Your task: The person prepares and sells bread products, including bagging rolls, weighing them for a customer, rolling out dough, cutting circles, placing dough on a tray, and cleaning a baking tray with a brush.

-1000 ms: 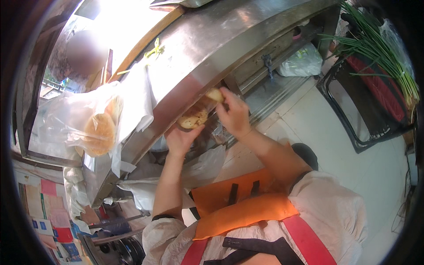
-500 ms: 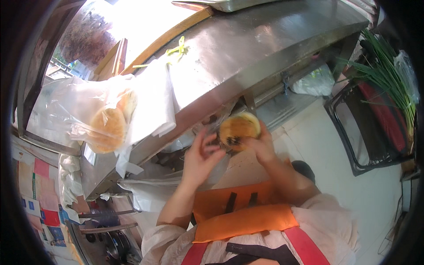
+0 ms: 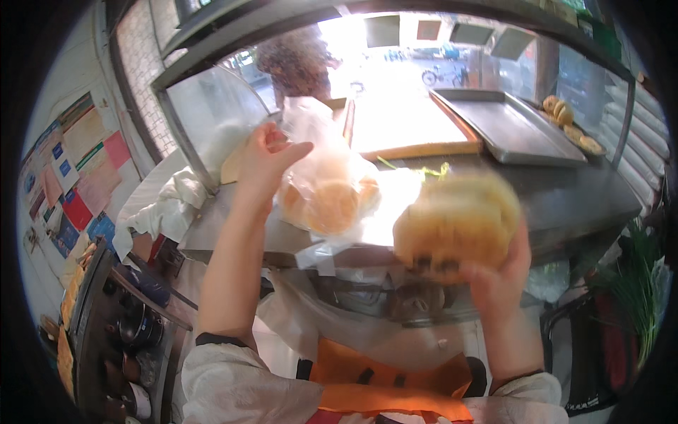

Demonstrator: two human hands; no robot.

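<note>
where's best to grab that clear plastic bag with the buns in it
Probably the clear plastic bag is best pinched by its upper part, coming from the left: there the plastic rises thin and slack, above where the round buns bulge, and the left hand is beside that part.

The bread in my right hand is blurred — it hides most of my fingers. My pale shirt is cut off nearest me; the far bicycle looks too small for detail.
</note>
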